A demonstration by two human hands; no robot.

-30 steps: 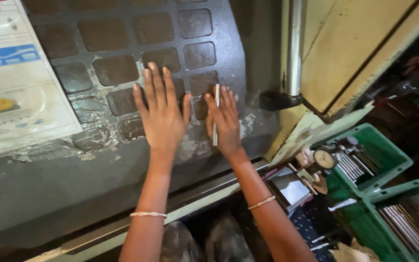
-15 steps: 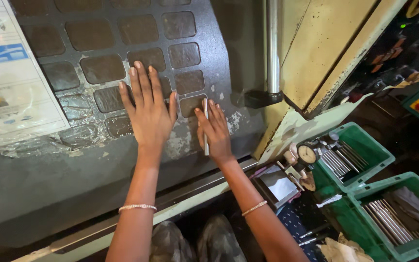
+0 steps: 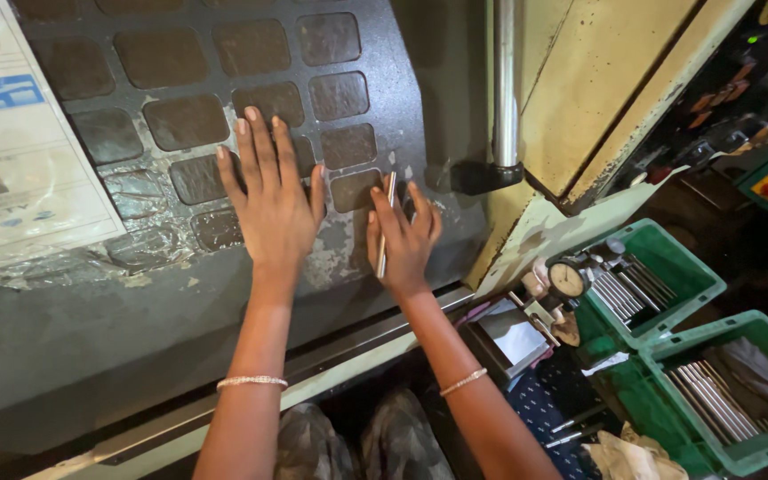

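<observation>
My left hand [image 3: 270, 203] lies flat with fingers spread on a dark grey machine panel [image 3: 224, 98] that has rows of square pads. My right hand [image 3: 402, 238] presses on the same panel just to the right, near its lower corner, and grips a thin metal rod [image 3: 385, 224] that lies lengthwise between its fingers. Both wrists wear thin bracelets. The paint around the two hands is chipped and flaking.
A white and blue paper sheet [image 3: 20, 151] is stuck on the panel's left. A steel column [image 3: 505, 84] and cream machine door [image 3: 597, 80] stand to the right. Green bins [image 3: 668, 284] with metal rods and a dial gauge [image 3: 567, 280] sit at lower right.
The view has shifted, so both hands sit a little further left in frame. They stay pressed on the panel, and the right hand keeps the thin rod.
</observation>
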